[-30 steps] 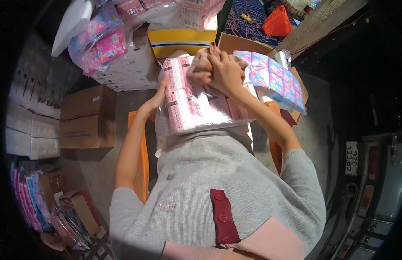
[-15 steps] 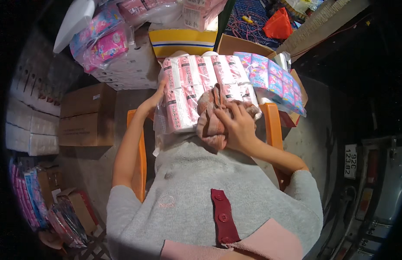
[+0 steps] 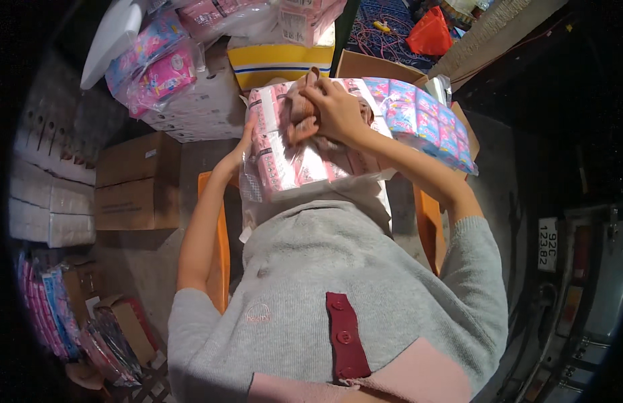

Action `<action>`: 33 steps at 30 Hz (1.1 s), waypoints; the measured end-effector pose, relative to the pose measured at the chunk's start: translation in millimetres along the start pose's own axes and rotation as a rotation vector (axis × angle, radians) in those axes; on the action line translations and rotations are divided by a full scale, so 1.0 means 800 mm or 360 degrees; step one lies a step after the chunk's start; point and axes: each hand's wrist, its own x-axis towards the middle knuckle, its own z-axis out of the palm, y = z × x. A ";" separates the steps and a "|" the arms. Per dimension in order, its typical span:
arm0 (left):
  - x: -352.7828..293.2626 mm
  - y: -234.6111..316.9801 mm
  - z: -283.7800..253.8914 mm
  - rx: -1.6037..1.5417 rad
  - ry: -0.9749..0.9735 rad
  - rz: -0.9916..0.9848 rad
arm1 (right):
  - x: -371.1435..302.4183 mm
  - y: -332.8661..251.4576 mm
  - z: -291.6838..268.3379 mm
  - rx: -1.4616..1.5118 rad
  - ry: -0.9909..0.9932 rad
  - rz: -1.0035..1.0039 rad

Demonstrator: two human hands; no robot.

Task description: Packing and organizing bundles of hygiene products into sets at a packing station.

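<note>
A bundle of pink-and-white packets (image 3: pixel 274 161) in clear plastic wrap rests at my lap, tilted toward me. My left hand (image 3: pixel 243 146) grips its left side, the fingertips partly hidden behind the edge. Across the upper middle of the bundle, my right hand (image 3: pixel 338 115) presses a crumpled brownish-pink cloth (image 3: pixel 300 111) against the wrap, fingers closed on it. More of the cloth shows beyond the knuckles on the right. Just right of the bundle lies a wrapped pack of blue-and-pink packets (image 3: pixel 425 124).
Orange chair arms (image 3: pixel 429 225) flank me. A yellow box (image 3: pixel 281 64) stands beyond the bundle, with pink plastic-wrapped packs (image 3: pixel 167 74) piled to its left. Brown cartons (image 3: pixel 137 185) sit on the floor at left. A vehicle's rear (image 3: pixel 593 289) is at far right.
My right hand has slid the cloth up and left, from the bundle's lower right to its upper middle. The left hand keeps its place on the side.
</note>
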 end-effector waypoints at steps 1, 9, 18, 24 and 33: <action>0.007 -0.008 -0.008 -0.0001 0.0009 0.0006 | 0.012 0.007 0.006 -0.0152 0.0128 -0.0067; -0.030 0.027 0.022 0.0146 -0.0057 -0.0283 | 0.072 0.050 0.051 -0.0330 0.0109 0.0360; -0.014 0.001 -0.001 0.0224 -0.0132 -0.0241 | -0.012 -0.019 -0.014 -0.0112 -0.0013 0.0370; -0.008 0.001 -0.005 0.0260 -0.0106 -0.0290 | -0.062 -0.057 -0.057 -0.0032 -0.0122 0.0325; -0.029 0.022 0.011 0.0163 -0.0079 -0.0339 | -0.110 -0.120 -0.106 0.0212 -0.0367 0.0323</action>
